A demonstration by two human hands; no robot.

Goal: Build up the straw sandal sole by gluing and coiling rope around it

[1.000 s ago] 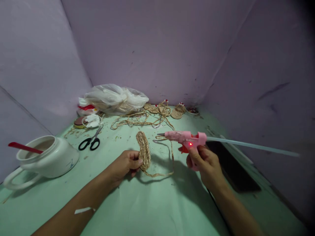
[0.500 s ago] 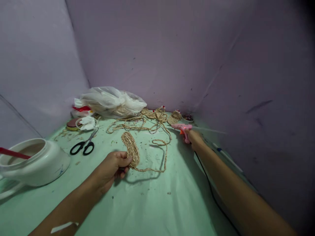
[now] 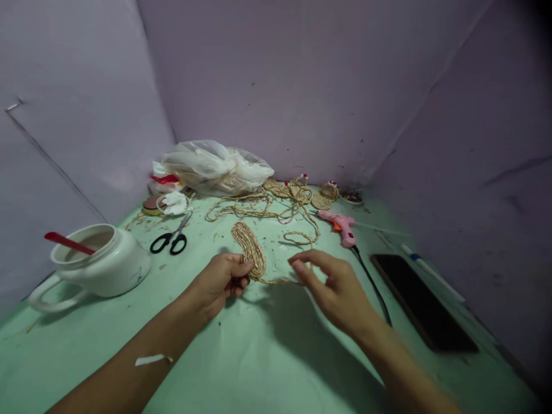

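Observation:
My left hand [image 3: 226, 276] pinches the lower end of a small sole-shaped piece of coiled braided straw cord [image 3: 248, 244], held just above the table. From that end a loose length of the cord [image 3: 278, 282] runs right and passes behind my right hand [image 3: 334, 284]. That hand is open, its thumb and curved index finger apart and close over the cord. Beyond it a pink glue gun [image 3: 340, 224] lies on the table, a clear glue stick [image 3: 379, 229] poking from its back. More cord [image 3: 241, 208] lies in loops farther back.
Black-handled scissors [image 3: 172, 237] and a white mug [image 3: 112, 267] with a red stick [image 3: 69, 242] stand left. A plastic bag [image 3: 219, 169] and small woven straw slippers [image 3: 325, 195] sit by the back wall. A phone [image 3: 422, 302] and a pen [image 3: 431, 273] lie right.
My right hand has let go of the glue gun, which now rests on the table, and moved left to the cord. The left hand keeps its hold. The view has shifted right.

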